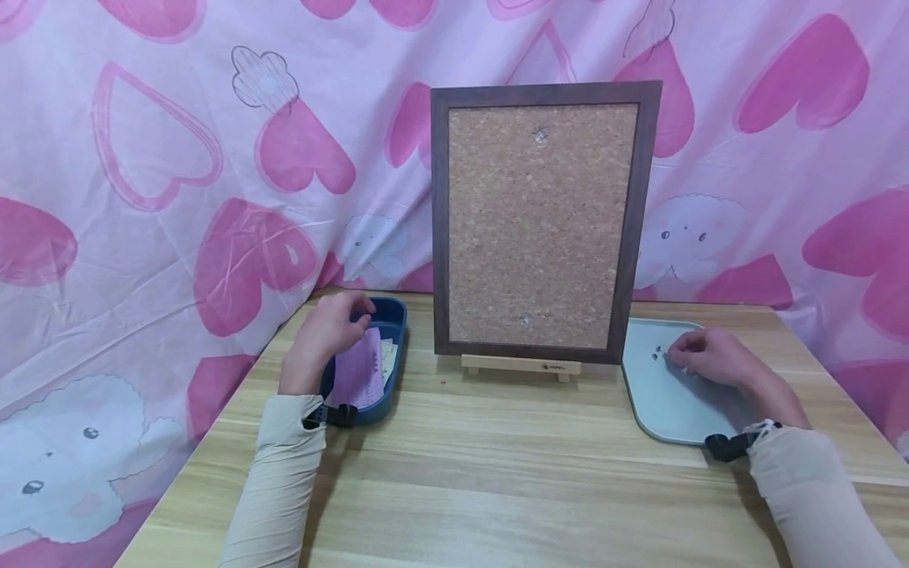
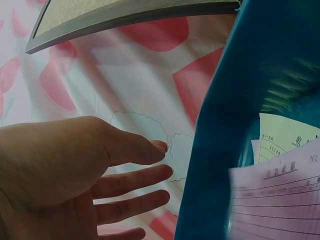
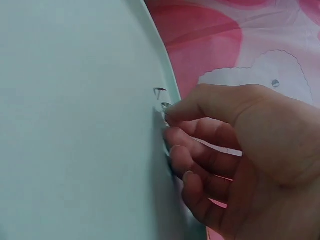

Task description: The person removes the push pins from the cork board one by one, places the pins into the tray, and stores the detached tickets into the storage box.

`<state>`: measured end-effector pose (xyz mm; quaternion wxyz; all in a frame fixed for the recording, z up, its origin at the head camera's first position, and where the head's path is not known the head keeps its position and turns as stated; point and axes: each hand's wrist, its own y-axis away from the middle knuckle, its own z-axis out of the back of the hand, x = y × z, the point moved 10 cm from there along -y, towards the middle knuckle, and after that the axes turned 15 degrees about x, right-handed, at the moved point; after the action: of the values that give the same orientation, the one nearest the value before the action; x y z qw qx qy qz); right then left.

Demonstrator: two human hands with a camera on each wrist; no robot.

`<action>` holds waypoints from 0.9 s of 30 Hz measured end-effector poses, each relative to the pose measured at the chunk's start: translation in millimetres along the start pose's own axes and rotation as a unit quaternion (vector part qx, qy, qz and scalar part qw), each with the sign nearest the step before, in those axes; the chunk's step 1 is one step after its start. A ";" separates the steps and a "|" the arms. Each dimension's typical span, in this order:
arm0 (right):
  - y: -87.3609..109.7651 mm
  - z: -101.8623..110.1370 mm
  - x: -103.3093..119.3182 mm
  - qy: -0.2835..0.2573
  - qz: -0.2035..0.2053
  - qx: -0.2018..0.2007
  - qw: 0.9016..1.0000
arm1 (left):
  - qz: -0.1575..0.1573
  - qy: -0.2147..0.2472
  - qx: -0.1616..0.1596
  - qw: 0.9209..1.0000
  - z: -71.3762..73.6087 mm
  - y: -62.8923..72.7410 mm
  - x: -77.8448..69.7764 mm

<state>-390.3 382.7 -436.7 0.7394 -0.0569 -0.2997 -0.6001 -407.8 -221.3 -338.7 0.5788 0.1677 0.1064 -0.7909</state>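
My left hand (image 1: pixel 330 327) hovers over the rim of the deep blue bin (image 1: pixel 393 398), its fingers loosely extended and holding nothing. In the left wrist view the left hand (image 2: pixel 115 175) is beside the bin's wall (image 2: pixel 205 135). Inside lie a pink printed receipt slip (image 2: pixel 280 195) and, partly beneath it, a pale yellow one (image 2: pixel 285 132). Over the pale tray (image 1: pixel 663 410), my right hand (image 1: pixel 713 355) has its fingers bent, thumb and index tips right at some small metal thumbtacks (image 1: pixel 657 349). One thumbtack (image 3: pixel 159 92) lies just beyond the thumb; I cannot tell whether another is pinched.
A cork board (image 1: pixel 540 229) in a dark frame stands on a small wooden easel (image 1: pixel 521 366) between the bin and tray. Two shiny clear spots (image 1: pixel 541 136) show on the cork. Behind the wooden table (image 1: pixel 497 473) hangs a pink heart-patterned curtain (image 1: pixel 163 260).
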 end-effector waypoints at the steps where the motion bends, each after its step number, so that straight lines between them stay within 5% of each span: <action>1: 0.4 -0.2 0.3 0.006 0.005 0.002 1.000 | 0.000 0.001 0.000 1.000 0.1 0.0 -0.4; 9: 1.9 -3.2 3.2 0.017 0.020 0.015 1.000 | -0.008 0.012 0.016 1.000 -4.0 -2.4 -3.2; 27: 1.3 -6.8 -4.2 0.007 -0.023 0.068 0.997 | -0.024 0.022 0.033 0.999 -9.2 -4.3 -11.7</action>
<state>-387.0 383.7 -444.0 0.7293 0.0047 -0.3365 -0.5957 -407.4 -206.3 -342.8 0.5511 0.2018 0.0966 -0.8039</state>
